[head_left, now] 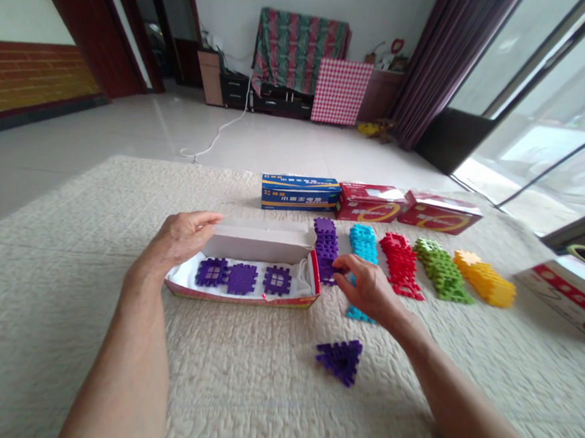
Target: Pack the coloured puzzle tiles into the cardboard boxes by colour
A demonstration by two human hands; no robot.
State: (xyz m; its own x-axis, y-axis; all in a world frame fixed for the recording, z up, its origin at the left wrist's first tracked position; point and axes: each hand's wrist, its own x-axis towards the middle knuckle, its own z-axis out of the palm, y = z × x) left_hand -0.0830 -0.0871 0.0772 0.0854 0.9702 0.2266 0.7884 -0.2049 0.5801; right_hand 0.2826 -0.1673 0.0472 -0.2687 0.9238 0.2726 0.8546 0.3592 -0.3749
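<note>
An open cardboard box [243, 304] with a white lining stands in front of me. Three purple plastic interlocking blocks lie inside it in a row, one a plain square block [242, 278] between two with window patterns. At the box's left end, my left hand [186, 234] grips the raised lid [268, 237] near its corner. Past the right end stands a stack of purple blocks [325, 233]; my right hand [364, 282] pinches a purple block [327, 270] at its near end. A triangular purple piece [342, 361] lies closer to me.
Rows of blue blocks [363, 237], red blocks [400, 265], green blocks [441, 272] and yellow blocks [487, 280] extend rightward. Behind them stand a blue box [301, 195] and two red boxes, one a red box [369, 203]. A white-and-red box [573, 296] sits far right on the quilted cover [224, 390].
</note>
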